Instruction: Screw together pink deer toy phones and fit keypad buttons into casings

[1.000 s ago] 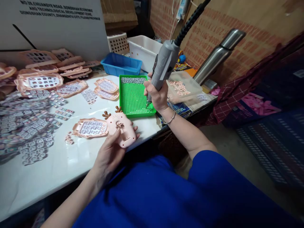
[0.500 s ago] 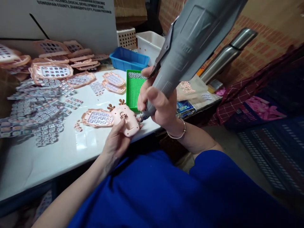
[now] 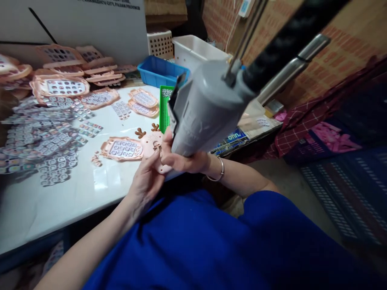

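Note:
A pink plastic shell (image 3: 149, 141) with brown antlers is held by my left hand (image 3: 146, 181), whose thumb lies on its back near an open slot. My right hand (image 3: 187, 160) grips a grey electric screwdriver (image 3: 208, 100), which is tilted over the shell's right part. The tool's tip is hidden behind the tool and fingers. Just left of the shell, a pink frame with a keypad sheet (image 3: 122, 149) lies on the white table (image 3: 105, 189), with small pink pieces (image 3: 96, 159) beside it.
Pink frames (image 3: 60, 87) are stacked at the back left, above many keypad sheets (image 3: 57, 141). A green tray (image 3: 164, 112) holding screws, a blue bin (image 3: 161, 72) and a white bin (image 3: 196, 46) stand behind my hands. A steel flask (image 3: 290, 68) leans at the right.
My right hand has moved left and down over the shell, and the screwdriver has swung more upright, now covering the shell's right side and much of the green tray.

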Demonstrator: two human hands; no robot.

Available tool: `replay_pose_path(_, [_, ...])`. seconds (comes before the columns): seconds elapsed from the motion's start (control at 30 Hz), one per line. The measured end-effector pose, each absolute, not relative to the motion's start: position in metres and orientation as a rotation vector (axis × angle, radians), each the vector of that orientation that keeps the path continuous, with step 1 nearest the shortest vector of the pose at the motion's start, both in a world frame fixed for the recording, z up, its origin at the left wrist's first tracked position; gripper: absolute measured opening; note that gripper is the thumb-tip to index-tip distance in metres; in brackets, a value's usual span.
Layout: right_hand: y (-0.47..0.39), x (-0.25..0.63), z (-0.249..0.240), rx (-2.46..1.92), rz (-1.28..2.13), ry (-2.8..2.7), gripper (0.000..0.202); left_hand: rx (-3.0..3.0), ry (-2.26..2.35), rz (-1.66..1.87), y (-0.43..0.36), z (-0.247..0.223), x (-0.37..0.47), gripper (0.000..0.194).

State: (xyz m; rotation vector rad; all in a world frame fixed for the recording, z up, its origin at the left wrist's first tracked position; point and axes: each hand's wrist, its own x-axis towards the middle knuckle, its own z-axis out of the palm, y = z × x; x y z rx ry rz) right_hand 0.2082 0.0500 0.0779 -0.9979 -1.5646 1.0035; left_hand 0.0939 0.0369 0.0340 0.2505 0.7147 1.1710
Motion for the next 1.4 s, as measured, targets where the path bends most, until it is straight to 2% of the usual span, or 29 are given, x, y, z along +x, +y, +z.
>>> replay_pose_path(0.13, [0.057,0.212,0.08,-0.848,1.142,-1.498,0.041,0.27,0.732,1.15,0.036,0.035,0.093,0.038])
replay_pose_path(0.2, [0.067,0.218,0.084,-0.772,1.146,-1.389,0.046,0.281,0.756,1.139,0.035,0.036,0.093,0.037])
replay_pose_path(0.37, [0.105,0.248,0.087,-0.777,0.672,-1.267,0.051,0.358,0.796,1.077,0.034,0.036,0.092,0.034])
replay_pose_path(0.47, [0.124,0.261,0.079,-0.875,0.559,-1.247,0.05,0.362,0.782,1.089,0.035,0.035,0.092,0.039])
replay_pose_path(0.63, [0.135,0.264,0.062,-0.946,0.577,-1.188,0.048,0.339,0.789,1.088,0.036,0.033,0.092,0.042])
replay_pose_path(0.87, [0.141,0.266,0.05,-0.914,0.59,-1.21,0.053,0.293,0.792,1.092,0.036,0.037,0.092,0.031])
replay_pose_path(1.1, [0.131,0.261,0.071,-0.937,0.579,-1.193,0.068,0.234,0.785,1.088,0.035,0.042,0.092,0.037])
replay_pose_path(1.23, [0.107,0.243,0.094,-0.978,0.625,-1.281,0.058,0.227,0.793,1.085,0.036,0.04,0.092,0.029])
replay_pose_path(1.4, [0.068,0.21,0.1,-0.768,0.876,-1.339,0.053,0.238,0.761,1.104,0.037,0.039,0.093,0.021])
